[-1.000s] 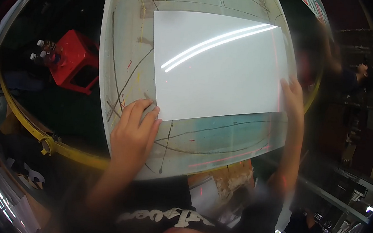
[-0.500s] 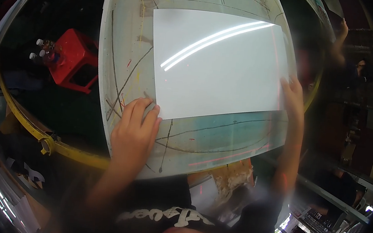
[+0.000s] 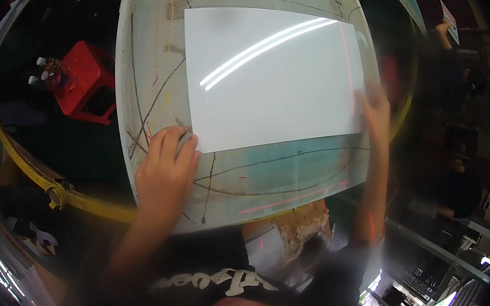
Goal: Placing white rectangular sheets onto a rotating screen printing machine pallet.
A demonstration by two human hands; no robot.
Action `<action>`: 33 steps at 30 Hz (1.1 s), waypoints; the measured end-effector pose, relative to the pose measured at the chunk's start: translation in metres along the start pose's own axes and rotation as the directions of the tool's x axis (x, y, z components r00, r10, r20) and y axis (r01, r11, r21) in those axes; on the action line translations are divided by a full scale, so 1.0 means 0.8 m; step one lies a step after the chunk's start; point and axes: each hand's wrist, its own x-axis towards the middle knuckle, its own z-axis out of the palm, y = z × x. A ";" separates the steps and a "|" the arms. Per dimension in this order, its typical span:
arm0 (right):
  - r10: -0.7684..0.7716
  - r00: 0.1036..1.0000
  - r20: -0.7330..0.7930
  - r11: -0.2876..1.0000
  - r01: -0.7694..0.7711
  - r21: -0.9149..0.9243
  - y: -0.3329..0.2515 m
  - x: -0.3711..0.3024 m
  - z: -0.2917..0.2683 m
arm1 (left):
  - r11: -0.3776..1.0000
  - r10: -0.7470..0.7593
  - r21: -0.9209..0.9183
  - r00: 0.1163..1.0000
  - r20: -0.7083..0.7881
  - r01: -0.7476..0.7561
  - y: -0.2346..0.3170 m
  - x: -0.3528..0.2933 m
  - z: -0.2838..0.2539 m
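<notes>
A smooth white sheet (image 3: 275,90) lies flat on a pale platen-like table (image 3: 150,35) marked with dark and yellow lines. Two bright light streaks reflect off its surface, and a thin red light line crosses its right side. My left hand (image 3: 167,166) rests on the table at the sheet's lower left corner, fingers stretched forward, the index fingertip at the corner. At the right edge of the sheet is my right hand (image 3: 376,110), its thumb and fingers spread and slightly blurred against that edge.
A red plastic stool (image 3: 85,79) with several capped bottles (image 3: 53,76) stands left of the table. A yellow curved rail (image 3: 91,199) runs around below. Under the near edge sits a torn, orange-brown piece (image 3: 303,225). At upper right, another person's hand (image 3: 442,33) holds a small white card.
The whole view has shifted, so table, sheet and stool sit farther left. My hands keep about the same places on the sheet. A card now shows in the other person's hand.
</notes>
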 end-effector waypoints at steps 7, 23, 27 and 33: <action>-0.081 0.997 0.019 0.991 0.083 -0.101 0.007 0.012 0.009 | 1.000 0.004 0.030 1.000 0.014 -0.004 -0.002 0.004 0.000; -0.102 0.994 0.027 0.995 0.102 -0.015 0.017 0.005 0.019 | 1.000 -0.016 0.015 1.000 0.008 0.016 -0.003 0.003 0.003; -0.107 0.994 0.030 0.994 0.107 -0.020 0.020 0.005 0.020 | 1.000 -0.015 0.013 1.000 0.003 0.015 -0.003 0.003 0.003; -0.122 0.992 0.018 0.991 0.122 -0.045 0.016 0.004 0.022 | 1.000 -0.014 0.003 1.000 0.002 0.014 -0.003 0.004 0.003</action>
